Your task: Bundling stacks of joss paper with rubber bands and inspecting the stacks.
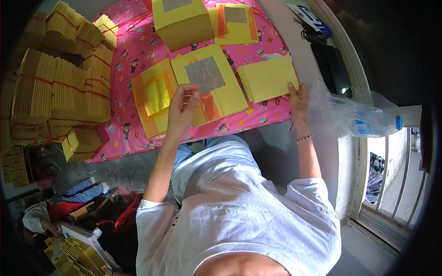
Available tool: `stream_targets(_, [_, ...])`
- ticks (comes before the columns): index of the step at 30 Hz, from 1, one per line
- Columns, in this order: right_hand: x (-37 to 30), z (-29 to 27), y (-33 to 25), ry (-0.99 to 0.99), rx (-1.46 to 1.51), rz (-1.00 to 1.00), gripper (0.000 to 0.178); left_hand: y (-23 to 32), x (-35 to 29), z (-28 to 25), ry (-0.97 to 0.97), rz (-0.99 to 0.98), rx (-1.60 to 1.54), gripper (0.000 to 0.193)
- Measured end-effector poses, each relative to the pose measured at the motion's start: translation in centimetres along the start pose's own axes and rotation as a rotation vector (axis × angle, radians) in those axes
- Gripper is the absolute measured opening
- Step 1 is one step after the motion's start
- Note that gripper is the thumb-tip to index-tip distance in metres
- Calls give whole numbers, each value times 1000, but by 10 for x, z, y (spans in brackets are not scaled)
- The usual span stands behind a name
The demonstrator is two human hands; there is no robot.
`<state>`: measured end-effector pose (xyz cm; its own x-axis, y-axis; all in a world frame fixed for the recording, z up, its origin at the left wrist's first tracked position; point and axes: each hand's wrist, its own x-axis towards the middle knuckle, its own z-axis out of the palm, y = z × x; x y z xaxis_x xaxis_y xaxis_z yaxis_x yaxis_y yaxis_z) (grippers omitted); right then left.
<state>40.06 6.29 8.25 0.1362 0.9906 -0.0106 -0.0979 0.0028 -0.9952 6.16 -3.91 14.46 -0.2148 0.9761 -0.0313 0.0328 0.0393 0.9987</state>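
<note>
My right hand grips the right edge of a stack of plain yellow paper sheets, the thumb on top. My left hand is raised over the lower left of a wider pile of yellow joss paper. Its fingers are curled in toward the thumb, and what they may pinch is too small to make out. A grey-silver foil square and an orange-red strip mark that pile's top sheet. Left of it lies yellow joss paper with a gold foil square on an orange patch.
A pink patterned cloth covers the table. Tied yellow paper bundles rise at the left; a tall yellow stack and a lower one stand behind. A plastic bag with a bottle sits right. Another person works lower left.
</note>
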Motion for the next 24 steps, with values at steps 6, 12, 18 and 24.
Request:
stream_targets(6, [5,17,14,55,-196,-117,20,-1,-7,5,-42,22,119,16])
stream_targets(12, [-2,22,4,115,-697,-280,25,0,-13,6,-49,45,157,17])
stream_targets(18, [-7,23,-6,164,-1156,-534,30,14,-21,4,-160,219,531,31])
stream_targets(24, [-21,47,-39,135,-947,-800,22,19,-32,5,-224,260,797,42])
